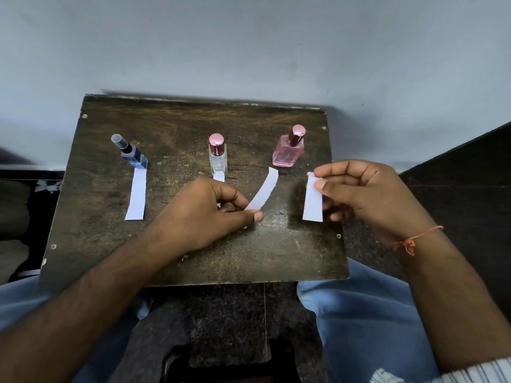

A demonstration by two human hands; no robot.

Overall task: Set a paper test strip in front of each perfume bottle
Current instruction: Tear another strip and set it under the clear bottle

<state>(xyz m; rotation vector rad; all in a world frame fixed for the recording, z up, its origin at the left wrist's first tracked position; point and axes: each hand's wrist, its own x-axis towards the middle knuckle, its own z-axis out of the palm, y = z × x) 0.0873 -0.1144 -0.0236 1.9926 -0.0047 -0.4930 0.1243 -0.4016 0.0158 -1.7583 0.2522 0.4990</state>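
Three perfume bottles stand in a row on a dark wooden board (110, 244): a blue one (134, 156) at the left, a clear one (218, 156) in the middle, a pink one (289, 150) at the right. A white paper strip (136, 194) lies flat in front of the blue bottle. Another strip (219, 176) lies in front of the clear bottle, mostly hidden under my left hand (204, 214). My left hand pinches the near end of a curved strip (264, 192) that points toward the pink bottle. My right hand (367, 194) holds a further strip (313, 200) upright beside the board's right edge.
The board rests over my knees in blue trousers (359, 313). A grey wall (249, 51) rises right behind the bottles. A dark surface (456, 175) lies at the right and dark clutter (25, 211) at the left. A red thread circles my right wrist (414, 239).
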